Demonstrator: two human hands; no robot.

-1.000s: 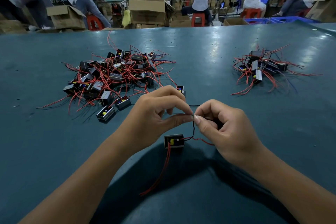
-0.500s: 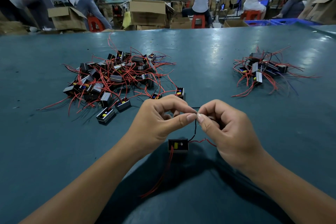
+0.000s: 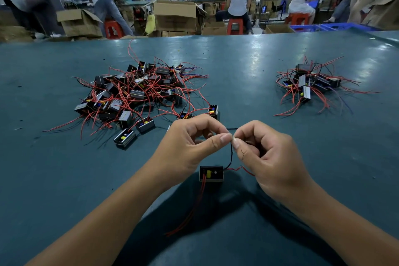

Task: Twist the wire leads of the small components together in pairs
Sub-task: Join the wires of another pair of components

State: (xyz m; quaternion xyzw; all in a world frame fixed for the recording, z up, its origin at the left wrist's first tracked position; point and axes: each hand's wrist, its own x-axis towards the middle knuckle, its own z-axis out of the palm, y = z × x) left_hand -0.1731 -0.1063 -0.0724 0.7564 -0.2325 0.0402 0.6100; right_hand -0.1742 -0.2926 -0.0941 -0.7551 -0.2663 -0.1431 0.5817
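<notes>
Small black box component (image 3: 211, 173) with a yellow part inside hangs just above the dark green table (image 3: 280, 60), low in the middle. Two long red wires (image 3: 194, 207) trail from it toward 6 o'clock. Its thin black wire leads (image 3: 231, 153) run up toward 12 o'clock. The left hand (image 3: 190, 149) and right hand (image 3: 265, 157) both pinch the tips of those leads, thumbs almost touching. At 10 o'clock lies a big pile of black boxes with red wires (image 3: 133, 93). At 2 o'clock sits a smaller pile (image 3: 311, 84).
</notes>
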